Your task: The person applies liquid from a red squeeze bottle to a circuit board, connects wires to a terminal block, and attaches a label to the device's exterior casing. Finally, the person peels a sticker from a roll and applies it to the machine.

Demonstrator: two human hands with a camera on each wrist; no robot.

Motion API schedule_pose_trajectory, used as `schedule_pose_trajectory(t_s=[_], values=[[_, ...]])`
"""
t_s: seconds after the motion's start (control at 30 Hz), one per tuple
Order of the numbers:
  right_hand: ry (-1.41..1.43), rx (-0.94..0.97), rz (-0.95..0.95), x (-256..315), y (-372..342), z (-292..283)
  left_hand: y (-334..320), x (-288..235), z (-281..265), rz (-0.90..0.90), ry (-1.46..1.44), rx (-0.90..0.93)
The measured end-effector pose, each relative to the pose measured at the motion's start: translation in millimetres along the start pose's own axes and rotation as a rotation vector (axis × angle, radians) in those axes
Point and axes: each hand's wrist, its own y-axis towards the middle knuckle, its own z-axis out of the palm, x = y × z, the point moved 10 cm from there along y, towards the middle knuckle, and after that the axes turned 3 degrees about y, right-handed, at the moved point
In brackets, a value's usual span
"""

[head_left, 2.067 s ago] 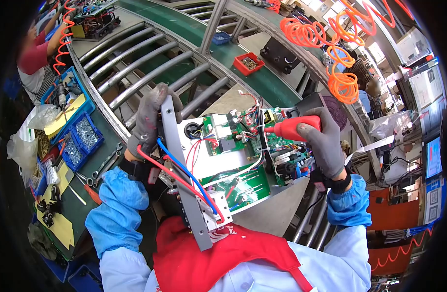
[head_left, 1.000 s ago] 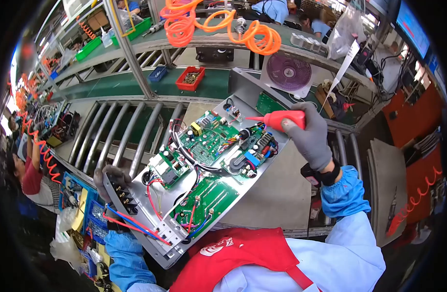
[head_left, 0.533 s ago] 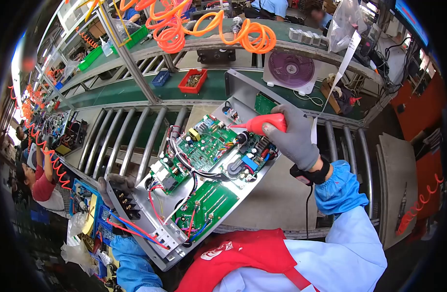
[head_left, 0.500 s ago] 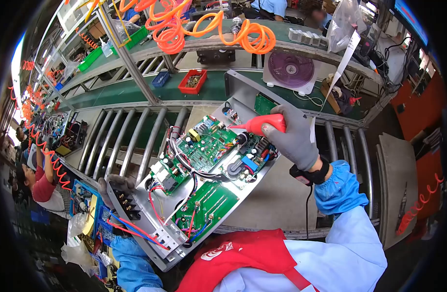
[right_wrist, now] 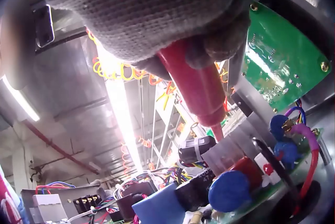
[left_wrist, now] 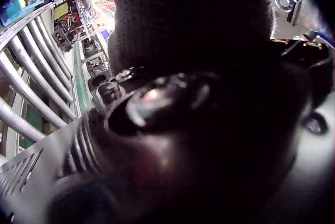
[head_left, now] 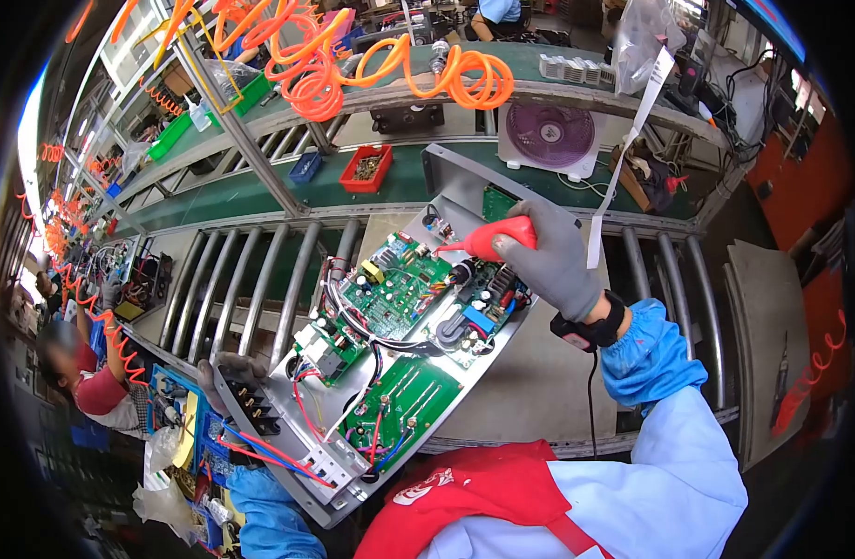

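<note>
My right gloved hand (head_left: 550, 263) grips a red squeeze bottle (head_left: 504, 238), its thin nozzle pointing left over the upper edge of the green circuit board (head_left: 390, 289). In the right wrist view the bottle (right_wrist: 196, 85) slants down, nozzle close above the capacitors and wires. The board is mounted in a grey metal chassis (head_left: 465, 387) with several other boards and wire bundles. My left gloved hand (head_left: 234, 371) holds the chassis by its left end panel, beside the black terminal block (head_left: 252, 407); most of that hand is hidden. The left wrist view is mostly dark glove.
Steel rollers (head_left: 292, 293) run to the left beyond the chassis. A red bin (head_left: 365, 170) of small parts and a small blue bin (head_left: 305, 168) stand on the green belt, with a purple fan (head_left: 549, 136) farther right. Orange coiled hoses (head_left: 390, 79) hang overhead. Another person (head_left: 92, 382) works at far left.
The chassis was more upright two seconds ago and now lies flatter, with the view turned. The bottle nozzle has moved left over the board, and the right hand shifted slightly left since half a second ago.
</note>
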Motion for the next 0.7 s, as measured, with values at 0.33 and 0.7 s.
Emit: schedule_pose_trajectory(t_s=[0.33, 0.7], values=[[0.066, -0.018, 0.12, -20.8, 7.9, 5.7, 0.6, 2.6, -4.6, -0.028, 0.018, -0.013], [0.067, 0.045, 0.24, -30.9, 15.7, 8.1, 4.6, 3.9, -13.7, 0.01, 0.053, 0.009]])
